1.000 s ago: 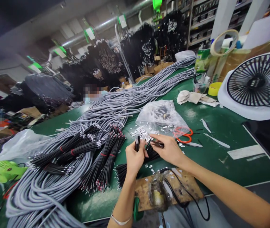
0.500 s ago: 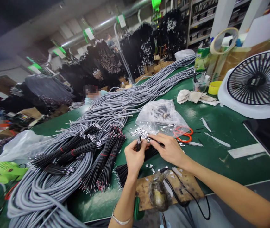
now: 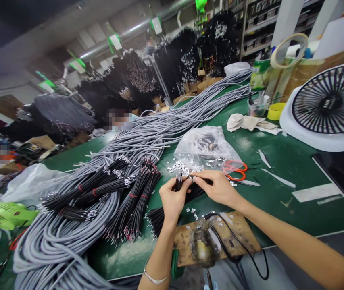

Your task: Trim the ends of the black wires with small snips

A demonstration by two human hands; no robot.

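My left hand (image 3: pixel 172 201) is closed around a small bunch of short black wires (image 3: pixel 178 182) whose silvery ends stick up. Right beside it, my right hand (image 3: pixel 222 189) pinches at the tip of one black wire, where a small shiny metal piece shows between the two hands. Just behind the fingers, loose silver metal clips (image 3: pixel 178 166) lie in a pile in front of a clear plastic bag (image 3: pixel 205 145). More black wires (image 3: pixel 156 219) lie on the green table below my hands, partly hidden by them.
Tied black wire bundles (image 3: pixel 135 201) and long grey cables (image 3: pixel 53 237) cover the left. Orange-handled scissors (image 3: pixel 235 171) lie right of the bag. A wooden board (image 3: pixel 244 237) with a metal device (image 3: pixel 202 243) sits at the front edge. A white fan (image 3: pixel 332 104) stands right.
My right fingers have shifted slightly and curled more at the wire tip beside the left thumb. My left hand keeps its hold on the black wires. The view has moved a little.
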